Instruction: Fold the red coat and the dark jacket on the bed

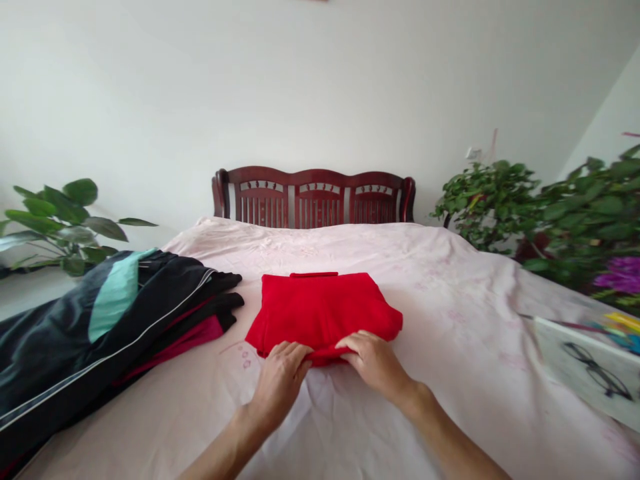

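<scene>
Soft, light stuff here: the folded red garment [320, 310] sits right in front of the hands on a pale pink bedspread [445, 320]. It looks floppy, so I'd expect it to slump if you grabbed it anywhere but the folds. Best hold looks like that near folded edge. The left hand [280, 387] and right hand [375, 363] are both on it, fingers curled over the edge, gripping lightly, not clenched. Past the left hand there's a stack of dark clothes [100, 327], and past the right hand, glasses [595, 370] on a pale board [555, 353].
</scene>
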`<action>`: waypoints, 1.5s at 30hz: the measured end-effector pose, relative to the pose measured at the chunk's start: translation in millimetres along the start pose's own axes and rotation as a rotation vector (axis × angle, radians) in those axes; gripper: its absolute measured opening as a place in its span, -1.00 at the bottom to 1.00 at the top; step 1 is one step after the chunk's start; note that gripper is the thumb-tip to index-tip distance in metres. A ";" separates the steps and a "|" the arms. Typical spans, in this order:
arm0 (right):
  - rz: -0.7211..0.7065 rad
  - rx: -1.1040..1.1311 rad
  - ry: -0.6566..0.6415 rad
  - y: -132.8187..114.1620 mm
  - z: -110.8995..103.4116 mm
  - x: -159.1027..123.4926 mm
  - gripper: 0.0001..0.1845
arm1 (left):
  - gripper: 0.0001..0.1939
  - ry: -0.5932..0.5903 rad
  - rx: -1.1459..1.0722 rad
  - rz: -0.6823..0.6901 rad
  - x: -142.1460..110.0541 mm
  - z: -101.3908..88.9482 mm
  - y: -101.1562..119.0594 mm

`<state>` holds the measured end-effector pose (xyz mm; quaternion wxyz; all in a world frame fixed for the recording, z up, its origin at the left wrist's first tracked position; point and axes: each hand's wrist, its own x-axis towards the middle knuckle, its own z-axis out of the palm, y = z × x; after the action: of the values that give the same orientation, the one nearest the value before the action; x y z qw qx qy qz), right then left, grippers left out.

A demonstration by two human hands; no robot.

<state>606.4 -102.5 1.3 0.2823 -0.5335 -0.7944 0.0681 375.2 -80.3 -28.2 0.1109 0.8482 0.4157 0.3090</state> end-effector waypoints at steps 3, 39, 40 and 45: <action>0.092 0.259 -0.190 14.5 -9.8 18.9 -0.85 | -0.83 -0.162 -0.179 -0.121 19.4 -13.9 -10.3; -0.020 0.053 0.379 12.9 12.5 -40.0 -0.79 | -0.76 0.015 0.253 -0.041 26.5 7.5 -12.8; 0.067 0.171 0.425 7.6 16.3 -46.7 -0.78 | -0.76 0.003 0.243 -0.091 30.2 4.4 -10.0; 0.728 1.149 0.233 -25.2 50.3 -69.8 -0.66 | -0.71 -0.087 0.184 -0.291 46.1 -8.6 -2.8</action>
<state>578.7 -165.3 -56.4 0.5631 -0.5360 -0.3672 0.5107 389.5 -43.5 -2.8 0.0942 0.7982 0.5554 0.2133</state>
